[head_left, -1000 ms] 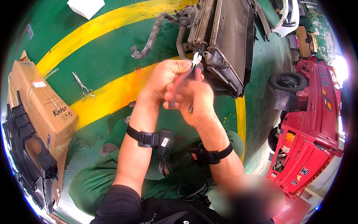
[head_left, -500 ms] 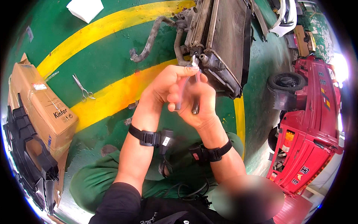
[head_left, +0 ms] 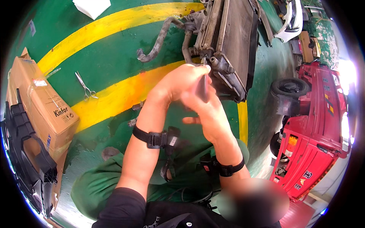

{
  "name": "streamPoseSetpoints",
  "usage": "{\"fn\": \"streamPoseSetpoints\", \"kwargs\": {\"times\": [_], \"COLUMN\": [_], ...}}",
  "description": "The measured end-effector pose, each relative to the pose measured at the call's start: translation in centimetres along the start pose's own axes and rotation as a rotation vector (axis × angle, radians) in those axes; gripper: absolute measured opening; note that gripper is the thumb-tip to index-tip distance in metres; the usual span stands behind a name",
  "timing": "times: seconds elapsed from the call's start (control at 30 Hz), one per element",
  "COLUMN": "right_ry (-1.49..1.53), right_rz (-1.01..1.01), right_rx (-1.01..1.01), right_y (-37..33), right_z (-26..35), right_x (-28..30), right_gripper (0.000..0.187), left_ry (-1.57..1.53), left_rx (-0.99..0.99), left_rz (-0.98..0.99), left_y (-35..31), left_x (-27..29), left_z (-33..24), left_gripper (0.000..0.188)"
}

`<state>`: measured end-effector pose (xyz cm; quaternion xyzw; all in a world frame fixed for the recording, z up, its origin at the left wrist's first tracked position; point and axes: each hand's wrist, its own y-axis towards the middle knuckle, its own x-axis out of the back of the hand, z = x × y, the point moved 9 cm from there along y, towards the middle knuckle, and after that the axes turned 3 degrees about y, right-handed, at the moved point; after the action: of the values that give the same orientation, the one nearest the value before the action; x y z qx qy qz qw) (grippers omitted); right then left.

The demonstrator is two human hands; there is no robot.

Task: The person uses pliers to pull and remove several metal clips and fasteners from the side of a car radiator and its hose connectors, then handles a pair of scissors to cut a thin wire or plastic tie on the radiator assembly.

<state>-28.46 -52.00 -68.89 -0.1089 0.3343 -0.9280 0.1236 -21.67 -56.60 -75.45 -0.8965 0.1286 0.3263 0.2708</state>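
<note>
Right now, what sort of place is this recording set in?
Most likely a vehicle repair workshop: a green painted floor with yellow lines, a removed radiator assembly with hoses that both hands work at, and a red truck parked alongside.

Both my forearms came up from the lower edge and met in the middle, each with a black strap around the wrist. My left hand (head_left: pixel 178 81) was raised highest, its fingers curled into a closed grip with the fingertips (head_left: pixel 205 68) pinched together at the top. My right hand (head_left: pixel 207 108) sat just below and touching it, wrapped shut as well, one finger sticking out sideways toward my left forearm.
</note>
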Motion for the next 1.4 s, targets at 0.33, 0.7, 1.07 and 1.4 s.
{"fn": "streamPoseSetpoints", "kwargs": {"times": [0.33,0.7,1.07,1.4], "right_ry": [-0.261,-0.438,-0.303,0.102], "right_rz": [-0.136,-0.066,-0.237,-0.041], "right_rx": [0.055,-0.284,-0.239,-0.136], "right_y": [1.0,0.6,1.6,1.6], "right_z": [0.1,1.8,0.6,-0.1], "right_x": [0.7,0.3,1.5,1.2], "right_gripper": [0.059,0.024,0.016,0.025], "left_ry": [0.043,-0.011,-0.331,0.669], "left_rx": [-0.019,0.014,-0.092,-0.452], "left_rz": [-0.008,0.007,0.206,-0.137], "left_y": [1.1,0.4,0.1,0.5], "left_x": [-0.1,-1.9,-4.0,-2.0], "left_z": [1.8,1.1,0.9,-1.9], "left_gripper": [0.036,0.032,0.026,0.017]}}
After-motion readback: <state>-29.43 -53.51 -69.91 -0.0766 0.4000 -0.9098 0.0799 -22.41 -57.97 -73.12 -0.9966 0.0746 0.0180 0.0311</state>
